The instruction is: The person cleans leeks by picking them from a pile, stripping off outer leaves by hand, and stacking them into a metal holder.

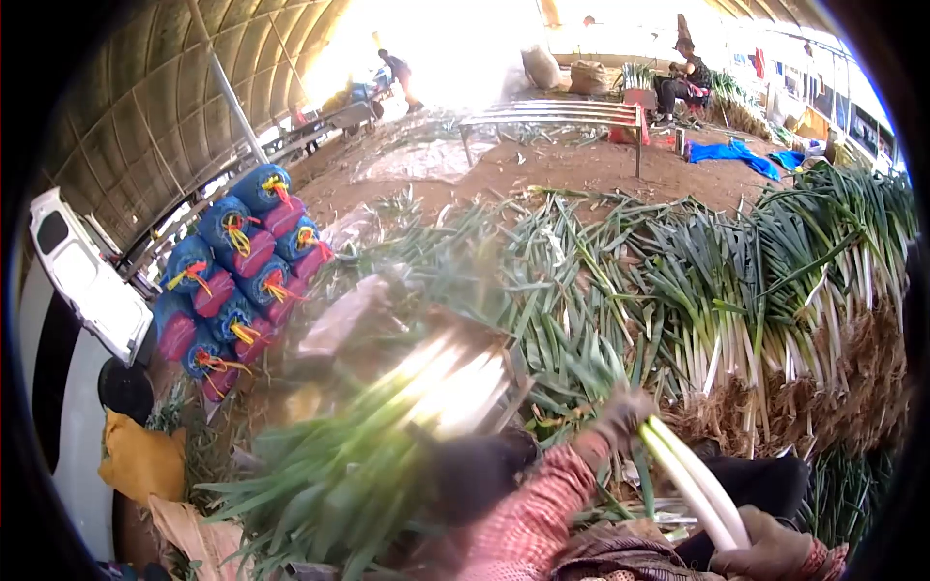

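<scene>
Near on the right, the person grips two long, smooth, white-and-green leek stalks point(693, 484). The left hand point(618, 421), below a red checked sleeve point(533, 494), is closed round their green part, while the right hand point(765, 544) clasps the white lower ends, nearer and farther right. The stalks slant between the two, above the person's dark-clothed legs point(760, 481).

To the near left I see a heap of bright green-topped leeks point(349, 455), white shafts together beside a dull metal frame point(518, 373), partly blurred. Along the right lie thick rows of untrimmed leeks point(727, 329) with shaggy brown roots, and loose green leaves point(572, 281) litter the middle ground. Over on the left, plump blue-and-pink bundles point(254, 254) tied with yellow and red cord are stacked up. Farther off stands a low slatted metal bench point(552, 114); beyond it, far right, a person in dark clothing point(695, 73) sits beside more leeks
</scene>
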A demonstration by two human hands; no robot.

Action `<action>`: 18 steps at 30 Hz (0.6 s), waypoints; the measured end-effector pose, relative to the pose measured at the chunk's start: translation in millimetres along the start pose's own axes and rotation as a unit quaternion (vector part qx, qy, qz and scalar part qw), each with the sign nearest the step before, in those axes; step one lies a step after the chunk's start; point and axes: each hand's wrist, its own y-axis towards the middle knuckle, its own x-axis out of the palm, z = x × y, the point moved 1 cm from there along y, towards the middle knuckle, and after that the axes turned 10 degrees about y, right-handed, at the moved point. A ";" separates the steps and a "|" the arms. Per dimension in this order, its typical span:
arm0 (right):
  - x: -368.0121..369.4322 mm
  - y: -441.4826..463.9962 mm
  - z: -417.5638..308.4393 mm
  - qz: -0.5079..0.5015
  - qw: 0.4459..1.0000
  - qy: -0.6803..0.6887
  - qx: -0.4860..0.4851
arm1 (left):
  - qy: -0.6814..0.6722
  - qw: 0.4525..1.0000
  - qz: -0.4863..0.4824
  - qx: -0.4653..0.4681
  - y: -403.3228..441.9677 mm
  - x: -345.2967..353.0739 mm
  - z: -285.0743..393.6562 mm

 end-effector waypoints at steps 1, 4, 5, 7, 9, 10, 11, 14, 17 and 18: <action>-13.9 7.2 -1.8 -0.002 0.996 -0.082 0.041 | 0.282 0.914 0.008 0.293 6.1 -30.3 16.6; -21.2 42.0 -16.5 -0.081 0.929 -0.258 -0.252 | 0.554 0.556 0.277 0.554 -45.7 -126.3 115.7; -20.7 69.9 -30.3 -0.101 0.881 -0.303 -0.348 | 0.626 0.512 0.347 0.476 -81.1 -159.2 141.2; -9.6 135.1 -55.2 -0.123 0.734 -0.362 -0.561 | 0.708 0.322 0.473 0.413 -159.0 -238.1 182.3; 29.7 212.6 -86.1 -0.149 0.617 -0.341 -0.694 | 0.800 0.212 0.480 0.293 -269.2 -256.3 221.5; 60.2 247.6 -110.2 -0.183 0.612 -0.313 -0.703 | 0.847 0.167 0.457 0.214 -316.8 -247.6 231.7; 86.7 280.4 -125.7 -0.220 0.668 -0.344 -0.622 | 0.888 0.139 0.421 0.125 -353.4 -239.7 234.1; 192.3 360.1 -166.2 -0.199 0.650 -0.429 -0.595 | 0.848 0.330 0.321 -0.262 -394.5 -245.1 201.3; 261.0 480.7 -144.4 -0.287 0.741 -0.425 -0.433 | 0.742 0.497 0.296 -0.340 -368.2 -271.5 105.0; 251.6 488.4 -139.5 -0.295 0.724 -0.448 -0.434 | 0.723 0.535 0.259 -0.352 -356.0 -292.9 55.8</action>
